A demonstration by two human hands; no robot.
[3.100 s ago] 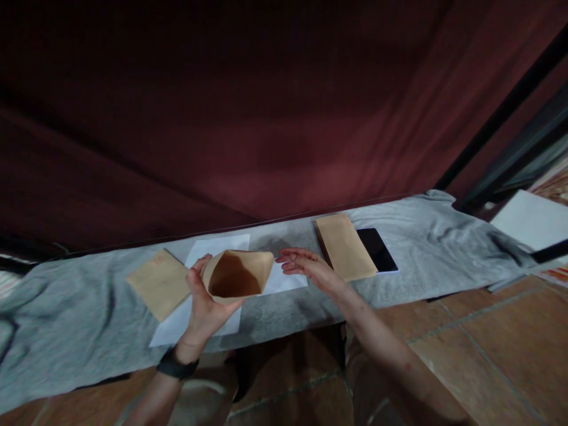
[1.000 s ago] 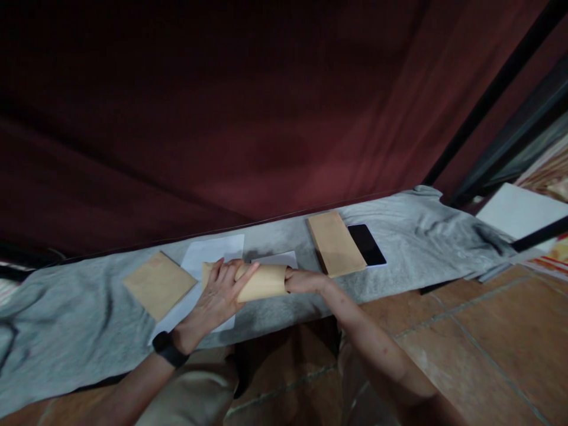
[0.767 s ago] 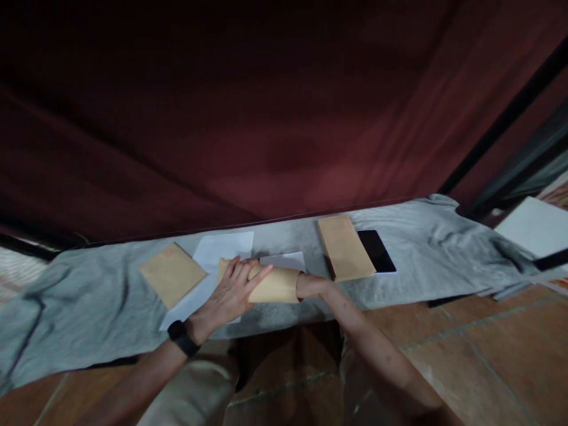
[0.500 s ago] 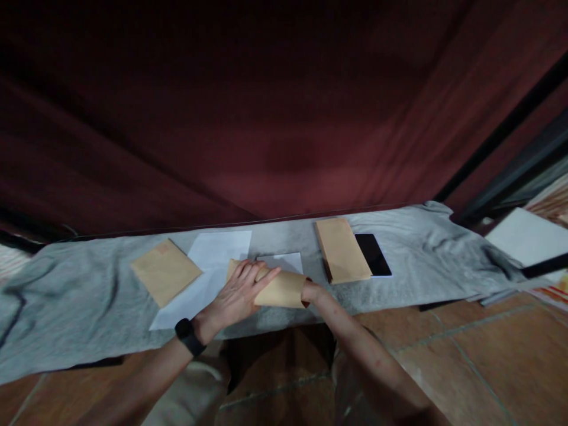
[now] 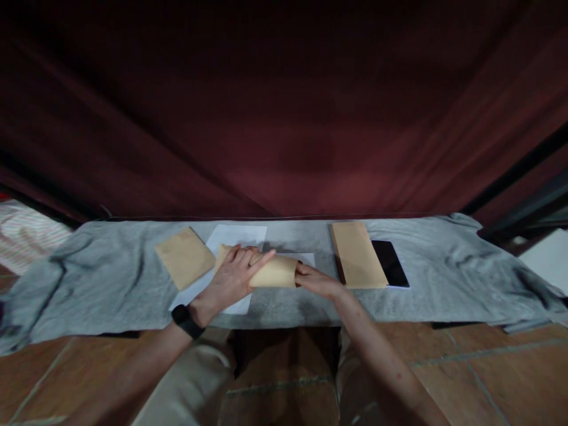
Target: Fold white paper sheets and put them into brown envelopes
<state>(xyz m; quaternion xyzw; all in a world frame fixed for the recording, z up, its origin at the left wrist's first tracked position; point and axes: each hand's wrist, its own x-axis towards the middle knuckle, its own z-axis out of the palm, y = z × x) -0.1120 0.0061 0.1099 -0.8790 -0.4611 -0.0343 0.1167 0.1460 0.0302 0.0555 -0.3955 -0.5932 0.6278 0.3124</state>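
Envelope (image 5: 277,273), brown and bulged into a tube, lies on the middle of the tabletop close to the near edge, with its long axis running left to right. My left hand (image 5: 235,277) is closed over its left half, fingers curled across the top and pressing it onto the white sheet (image 5: 237,235) beneath. My right hand (image 5: 318,281) is at the other end, fingertips drawn together and touching the open mouth. I cannot tell whether they pinch the rim or anything inside. The envelope therefore sits between my hands, mouth toward the right, and the right hand is the one at the opening.

A small white slip (image 5: 306,258) lies just behind the mouth. A flat envelope (image 5: 184,258) rests toward the left edge. A stack of envelopes (image 5: 358,255) lies to the right, with a dark phone (image 5: 390,264) touching its far side. A grey cloth (image 5: 110,278) covers the tabletop, and a dark red curtain (image 5: 284,118) hangs behind its far edge.
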